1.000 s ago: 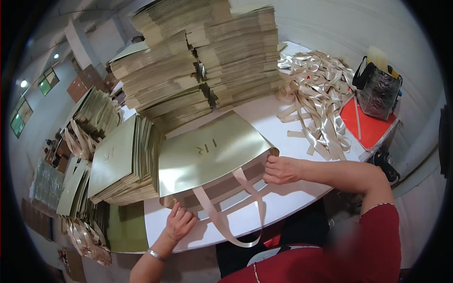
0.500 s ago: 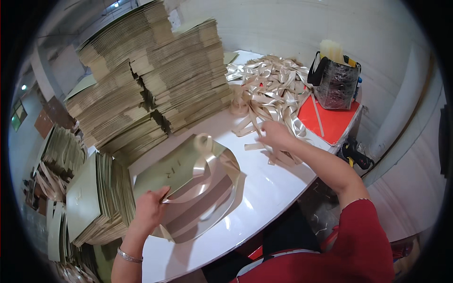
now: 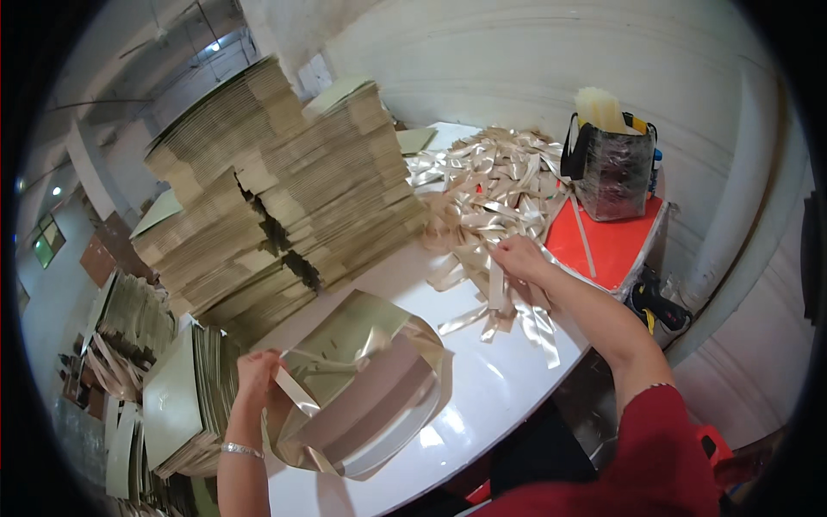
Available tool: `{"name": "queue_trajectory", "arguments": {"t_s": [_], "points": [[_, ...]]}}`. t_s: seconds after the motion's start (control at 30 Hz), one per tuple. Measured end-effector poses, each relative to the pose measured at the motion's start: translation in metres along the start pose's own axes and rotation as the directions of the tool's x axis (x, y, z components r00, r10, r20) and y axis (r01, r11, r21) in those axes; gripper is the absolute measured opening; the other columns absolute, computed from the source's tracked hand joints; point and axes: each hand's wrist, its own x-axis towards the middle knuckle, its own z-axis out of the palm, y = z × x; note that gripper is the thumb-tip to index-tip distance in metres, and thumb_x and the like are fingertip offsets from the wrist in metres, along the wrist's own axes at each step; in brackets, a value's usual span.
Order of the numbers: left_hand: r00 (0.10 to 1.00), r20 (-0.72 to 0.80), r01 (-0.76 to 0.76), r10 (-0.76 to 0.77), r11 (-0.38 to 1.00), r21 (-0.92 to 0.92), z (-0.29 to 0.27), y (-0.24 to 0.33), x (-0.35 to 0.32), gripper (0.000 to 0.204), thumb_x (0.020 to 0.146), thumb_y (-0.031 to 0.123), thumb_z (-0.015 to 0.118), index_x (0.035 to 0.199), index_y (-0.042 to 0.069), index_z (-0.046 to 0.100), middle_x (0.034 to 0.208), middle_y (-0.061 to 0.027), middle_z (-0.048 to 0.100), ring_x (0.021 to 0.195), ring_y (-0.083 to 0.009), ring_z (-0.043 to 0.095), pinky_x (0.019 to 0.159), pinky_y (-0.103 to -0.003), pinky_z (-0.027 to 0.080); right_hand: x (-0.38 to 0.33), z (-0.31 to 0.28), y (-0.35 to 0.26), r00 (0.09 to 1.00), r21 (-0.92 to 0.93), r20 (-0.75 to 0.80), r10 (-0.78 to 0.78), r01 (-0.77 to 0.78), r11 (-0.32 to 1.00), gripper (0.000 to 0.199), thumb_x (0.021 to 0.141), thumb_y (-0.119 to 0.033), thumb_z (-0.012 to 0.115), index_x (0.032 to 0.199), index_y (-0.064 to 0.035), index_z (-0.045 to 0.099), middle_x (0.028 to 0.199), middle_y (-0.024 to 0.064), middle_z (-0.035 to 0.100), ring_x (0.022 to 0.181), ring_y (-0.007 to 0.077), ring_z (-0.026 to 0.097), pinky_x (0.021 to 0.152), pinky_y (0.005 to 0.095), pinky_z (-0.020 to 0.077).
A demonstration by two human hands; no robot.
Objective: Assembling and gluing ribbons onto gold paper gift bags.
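Note:
A shiny gold paper bag [image 3: 362, 388] lies tilted on the white table [image 3: 491, 396], its ribbon handle showing at the left edge. My left hand [image 3: 257, 372] grips that edge of the bag. My right hand [image 3: 517, 257] reaches to the right into a heap of cream ribbon strips [image 3: 491, 185] and pinches one strip [image 3: 497, 289] that hangs down from the fingers.
Tall stacks of flat folded bags [image 3: 284, 189] fill the back left of the table. More flat bags [image 3: 172, 396] are piled at the left. A red tray [image 3: 612, 246] carries a dark holder with pale sticks [image 3: 607, 164]. A tool [image 3: 659, 306] lies below the tray.
My view swung right. My right hand left the bag, reached the ribbon heap and took hold of a strip. My left hand came onto the bag's edge; the bag now lies tilted.

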Motion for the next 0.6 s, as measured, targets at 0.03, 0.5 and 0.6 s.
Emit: {"name": "queue_trajectory", "arguments": {"t_s": [0.03, 0.5, 0.6], "points": [[0.991, -0.113, 0.097, -0.078, 0.981, 0.171, 0.002, -0.002, 0.008, 0.021, 0.069, 0.012, 0.070, 0.083, -0.004, 0.068, 0.073, -0.0089, 0.067, 0.062, -0.0163, 0.063, 0.061, -0.026, 0.049, -0.001, -0.002, 0.005, 0.957, -0.072, -0.214, -0.197, 0.186, 0.980, 0.039, 0.085, -0.037, 0.055, 0.072, -0.0009, 0.064, 0.070, 0.0131, 0.061, 0.063, 0.0265, 0.059, 0.063, 0.0383, 0.0452], [0.916, 0.211, -0.319, 0.340, 0.939, -0.130, 0.038, 0.076, -0.077, 0.013, 0.080, 0.011, 0.064, 0.087, 0.000, 0.067, 0.082, -0.0091, 0.068, 0.075, -0.0142, 0.064, 0.065, -0.028, 0.051, -0.171, 0.048, -0.074, 0.936, 0.874, 0.343, -0.074, -0.290, 0.389, 0.028, 0.087, -0.012, 0.060, 0.112, 0.0019, 0.059, 0.102, 0.0114, 0.064, 0.097, 0.0151, 0.060, 0.087, 0.0281, 0.0475], [0.736, 0.484, -0.542, 0.473, 0.840, 0.003, 0.131, 0.064, -0.173, 0.041, 0.074, 0.011, 0.075, 0.112, 0.004, 0.062, 0.101, -0.0068, 0.067, 0.094, -0.0145, 0.061, 0.082, -0.029, 0.047, -0.213, 0.082, -0.088, 0.931, 0.914, 0.096, -0.352, 0.058, 0.402, 0.032, 0.086, -0.011, 0.062, 0.114, 0.0031, 0.058, 0.115, 0.0058, 0.060, 0.111, 0.0128, 0.051, 0.089, 0.0276, 0.0462]]}}
